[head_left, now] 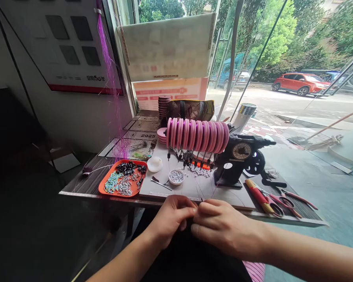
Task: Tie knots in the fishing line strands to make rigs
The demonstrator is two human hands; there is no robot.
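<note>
My left hand (174,219) and my right hand (225,227) meet just in front of the table edge, fingertips pinched together. Thin purple line (214,190) runs down to them from a row of pink spools (197,135). What lies between the fingertips is too small to make out beyond the line. The spools sit on a black hand-cranked winder (231,160), with several small dark weighted ends hanging below. A white dish of silvery beads (176,181) stands beyond my left hand, beside a thin dark-tipped tool (161,183).
An orange tray (100,187) holds black pieces, greenish tubes and metal bits at left. A white lid (154,164) lies near it. Scissors (278,207), pliers (302,199) and a red-wrapped roll (257,196) lie right. Purple strands (107,51) hang at left.
</note>
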